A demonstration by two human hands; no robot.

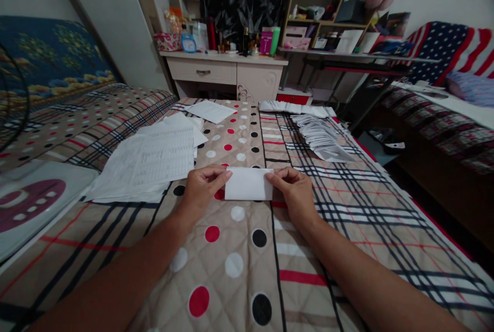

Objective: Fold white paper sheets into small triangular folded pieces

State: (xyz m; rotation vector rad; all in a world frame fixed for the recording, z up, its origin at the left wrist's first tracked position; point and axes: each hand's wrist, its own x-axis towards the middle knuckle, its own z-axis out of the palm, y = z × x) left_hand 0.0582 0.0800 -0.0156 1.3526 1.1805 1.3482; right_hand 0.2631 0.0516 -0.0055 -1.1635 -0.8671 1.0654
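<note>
A small white folded sheet of paper [249, 185] is stretched between my two hands above the patterned bedspread [235, 244]. My left hand [203, 188] pinches its left upper corner between thumb and fingers. At the opposite upper corner, my right hand [297, 188] grips it the same way. To the left lies a loose pile of printed sheets [154, 152], with another sheet [212, 110] beyond it. On the right, a fanned row of folded papers [320, 136] rests on the bedspread, and a second row of folded papers [295, 109] sits behind that.
A white plastic object with a purple oval panel [34, 201] lies at the left edge. Beyond the bed stands a white dresser [219, 72] crowded with bottles and a blue clock [189, 42]. A desk [347, 55] with shelves is at the back right.
</note>
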